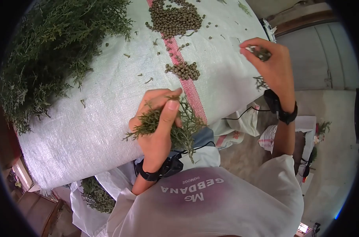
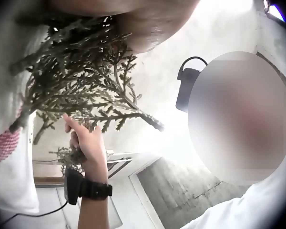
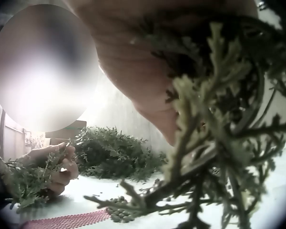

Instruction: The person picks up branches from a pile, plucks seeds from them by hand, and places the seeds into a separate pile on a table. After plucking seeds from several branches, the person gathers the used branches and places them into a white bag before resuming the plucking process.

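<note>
In the head view my left hand (image 1: 156,144) holds a bunch of green conifer sprigs (image 1: 148,122), thumb and fingertips pinching at its top. These sprigs (image 2: 81,81) spread below the hand in the left wrist view. My right hand (image 1: 277,67) is raised over the right side of a stuffed white woven sack (image 1: 92,138), fingers curled around another conifer sprig (image 1: 260,83). Close up, that sprig (image 3: 200,143) fills much of the right wrist view. Between the hands, a small cluster of round brown cones or seeds (image 1: 185,71) lies on the sack's red stripe (image 1: 194,96).
A larger pile of the same round pieces (image 1: 175,19) sits farther back. At left is a big heap of conifer branches (image 1: 61,43). Stray bits of greenery dot the sack. More branches (image 1: 96,193) fill a white bag at lower left. A black cable (image 1: 242,114) runs from the right wrist.
</note>
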Action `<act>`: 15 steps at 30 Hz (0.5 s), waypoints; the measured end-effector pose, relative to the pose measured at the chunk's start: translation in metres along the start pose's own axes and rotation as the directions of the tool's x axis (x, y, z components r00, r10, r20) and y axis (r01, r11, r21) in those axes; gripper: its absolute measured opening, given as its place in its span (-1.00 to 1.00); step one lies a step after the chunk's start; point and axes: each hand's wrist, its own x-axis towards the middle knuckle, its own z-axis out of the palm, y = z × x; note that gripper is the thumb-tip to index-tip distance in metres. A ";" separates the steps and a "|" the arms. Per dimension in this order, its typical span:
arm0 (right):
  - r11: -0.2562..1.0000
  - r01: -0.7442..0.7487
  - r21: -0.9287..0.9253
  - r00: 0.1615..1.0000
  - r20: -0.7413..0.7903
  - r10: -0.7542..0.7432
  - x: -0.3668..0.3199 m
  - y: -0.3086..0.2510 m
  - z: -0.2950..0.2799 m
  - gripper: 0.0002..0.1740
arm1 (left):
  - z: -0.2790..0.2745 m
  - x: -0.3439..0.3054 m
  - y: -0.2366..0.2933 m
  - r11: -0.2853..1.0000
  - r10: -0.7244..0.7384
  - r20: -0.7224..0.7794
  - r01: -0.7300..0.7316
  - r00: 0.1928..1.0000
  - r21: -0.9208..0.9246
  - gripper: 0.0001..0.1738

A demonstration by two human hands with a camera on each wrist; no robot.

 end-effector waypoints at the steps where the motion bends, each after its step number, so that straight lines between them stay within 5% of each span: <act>1: 0.995 0.096 0.026 0.995 -0.007 -0.096 0.005 0.001 0.010 -0.88 | 0.001 0.000 -0.002 0.998 0.012 0.040 -0.014 0.999 0.061 -0.84; 3: 0.956 0.279 0.085 0.960 -0.030 -0.278 0.015 -0.002 0.033 -0.87 | 0.005 0.000 -0.003 0.999 -0.014 0.038 0.012 0.999 0.039 -0.84; 6: 0.943 0.331 0.023 0.940 0.076 -0.332 0.040 -0.015 0.061 -0.81 | 0.005 -0.001 0.002 0.998 -0.059 0.021 0.058 0.998 0.012 -0.83; 15: 0.946 0.304 -0.117 0.950 0.107 -0.292 0.051 -0.031 0.085 -0.76 | 0.004 0.000 0.000 0.990 -0.093 -0.002 0.092 0.996 -0.110 -0.83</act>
